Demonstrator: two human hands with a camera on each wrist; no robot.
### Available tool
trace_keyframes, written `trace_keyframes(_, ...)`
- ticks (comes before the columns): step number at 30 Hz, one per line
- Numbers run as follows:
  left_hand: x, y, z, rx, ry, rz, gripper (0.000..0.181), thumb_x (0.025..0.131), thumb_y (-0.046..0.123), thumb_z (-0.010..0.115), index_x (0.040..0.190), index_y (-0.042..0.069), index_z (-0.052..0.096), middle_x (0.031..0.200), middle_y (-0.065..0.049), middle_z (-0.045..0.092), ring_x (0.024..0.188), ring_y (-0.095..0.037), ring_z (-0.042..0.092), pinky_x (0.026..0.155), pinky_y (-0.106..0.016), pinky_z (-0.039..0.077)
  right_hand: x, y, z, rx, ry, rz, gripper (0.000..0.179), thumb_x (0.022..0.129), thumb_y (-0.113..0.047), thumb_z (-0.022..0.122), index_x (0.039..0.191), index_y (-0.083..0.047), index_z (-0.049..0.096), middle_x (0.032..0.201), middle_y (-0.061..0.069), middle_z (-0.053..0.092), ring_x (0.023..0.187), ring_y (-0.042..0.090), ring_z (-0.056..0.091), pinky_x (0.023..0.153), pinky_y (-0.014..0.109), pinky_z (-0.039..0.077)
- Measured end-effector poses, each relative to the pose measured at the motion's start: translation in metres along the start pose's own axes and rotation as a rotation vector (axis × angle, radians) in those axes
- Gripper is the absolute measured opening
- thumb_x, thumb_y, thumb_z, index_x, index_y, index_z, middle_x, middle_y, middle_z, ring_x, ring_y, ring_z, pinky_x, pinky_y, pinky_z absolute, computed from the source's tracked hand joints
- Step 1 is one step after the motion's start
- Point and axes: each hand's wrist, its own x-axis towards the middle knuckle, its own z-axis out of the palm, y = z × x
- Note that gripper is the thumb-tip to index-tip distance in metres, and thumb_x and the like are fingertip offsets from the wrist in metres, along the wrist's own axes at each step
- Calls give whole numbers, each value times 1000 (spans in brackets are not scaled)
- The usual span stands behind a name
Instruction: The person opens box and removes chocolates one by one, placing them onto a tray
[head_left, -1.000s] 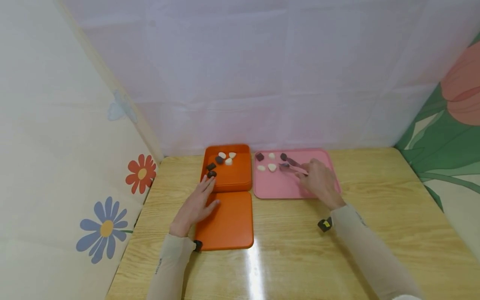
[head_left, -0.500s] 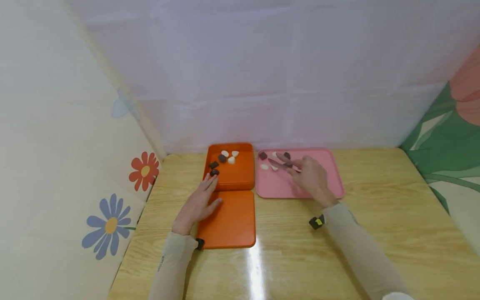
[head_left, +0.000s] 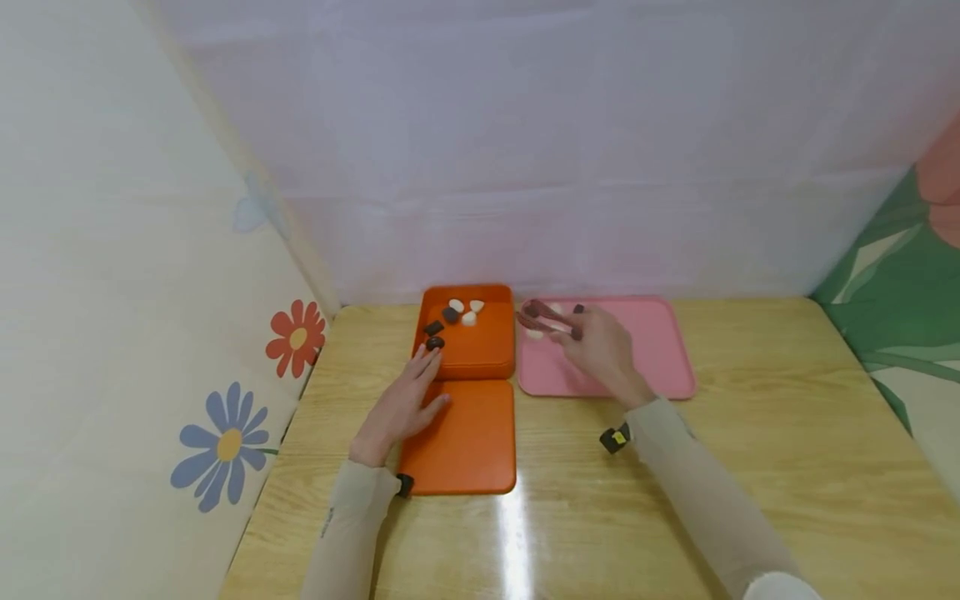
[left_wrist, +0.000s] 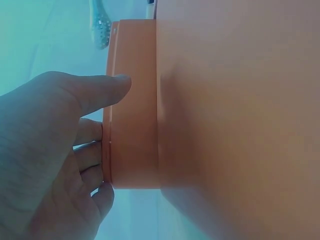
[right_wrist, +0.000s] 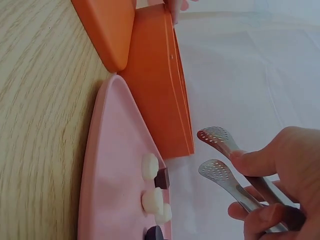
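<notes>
My right hand (head_left: 602, 348) holds metal tongs (right_wrist: 227, 181) with perforated tips. The tips stand apart, nothing between them, above the left part of a pink tray (head_left: 656, 358). On the tray lie white pieces (right_wrist: 150, 166) and dark pieces (right_wrist: 162, 178) that look like chocolates; the tongs partly hide them in the head view. My left hand (head_left: 399, 410) rests at the near left rim of an orange box (head_left: 483, 369), fingers extended and thumb spread. Inside the box are white pieces (head_left: 468, 318) and dark pieces (head_left: 435, 342).
A flat orange lid (head_left: 465, 446) lies directly in front of the box, partly under my left hand. The wooden table (head_left: 585, 517) extends toward me and to the right. A pale cloth wall (head_left: 525, 167) rises behind the box and tray.
My right hand has moved the tongs leftward across the pink tray, from its middle to its left end. The left hand keeps its place at the box.
</notes>
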Motion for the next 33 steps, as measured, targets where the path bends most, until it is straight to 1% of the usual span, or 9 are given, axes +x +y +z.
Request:
trace_keyframes(4, 0, -1, 0, -8, -6, 5, 77, 105, 30, 71, 164, -5, 34, 173, -22, 32, 164, -42, 19, 126, -60, 34, 3, -5, 6, -16, 8, -35, 40, 95, -38, 82, 128, -13, 81, 80, 5, 62, 65, 21, 50, 49, 32, 41)
trace_keyframes(10, 0, -2, 0, -37, -5, 10, 76, 105, 28, 71, 164, -6, 35, 172, -22, 33, 163, -44, 20, 125, -61, 34, 6, -12, 13, -23, -2, -34, 40, 96, -38, 80, 130, -16, 80, 88, 5, 67, 71, 21, 56, 54, 34, 45)
trace_keyframes(15, 0, -2, -1, -38, -1, 12, 76, 105, 27, 71, 164, -6, 35, 172, -23, 33, 163, -45, 20, 125, -61, 34, 6, -17, 19, -34, -3, -39, 35, 97, -40, 79, 123, -16, 83, 93, 4, 67, 81, 21, 60, 61, 37, 51)
trace_keyframes(17, 0, -2, -1, -41, -3, 10, 76, 105, 27, 71, 164, -6, 35, 172, -22, 33, 163, -44, 20, 126, -61, 34, 6, -19, 21, -38, 1, -48, 34, 97, -40, 79, 121, -16, 84, 93, 3, 68, 82, 21, 60, 62, 37, 51)
trace_keyframes(21, -1, -1, -1, -41, -10, 9, 76, 106, 28, 70, 164, -5, 34, 173, -22, 32, 164, -43, 20, 126, -60, 34, 7, -23, 24, -30, 8, -65, 36, 95, -39, 82, 123, -15, 83, 87, 3, 66, 75, 20, 56, 59, 35, 46)
trace_keyframes(24, -1, -1, -1, -43, -15, 7, 77, 106, 29, 70, 165, -5, 33, 173, -22, 31, 164, -42, 20, 126, -60, 33, 10, -26, 24, -26, -5, -74, 37, 96, -39, 81, 125, -16, 82, 82, 3, 62, 69, 20, 51, 53, 33, 42)
trace_keyframes(27, -1, 0, -1, -47, -16, 1, 77, 106, 29, 70, 165, -4, 33, 174, -21, 31, 164, -41, 19, 126, -60, 33, 13, -29, 25, -11, -16, -74, 36, 96, -39, 81, 126, -18, 82, 80, 3, 60, 66, 19, 48, 48, 31, 41)
trace_keyframes(30, -1, 0, -1, -47, -19, -5, 77, 106, 29, 69, 165, -4, 32, 174, -21, 30, 164, -40, 19, 126, -60, 33, 17, -32, 27, 11, -28, -65, 35, 96, -38, 81, 127, -20, 82, 82, 4, 63, 62, 18, 49, 44, 30, 41)
trace_keyframes(33, 0, 0, -2, -45, -26, -7, 77, 107, 29, 69, 165, -4, 32, 174, -20, 29, 165, -40, 18, 127, -60, 32, 21, -34, 29, 17, -46, -51, 34, 97, -38, 80, 127, -22, 80, 88, 5, 69, 55, 16, 50, 40, 29, 40)
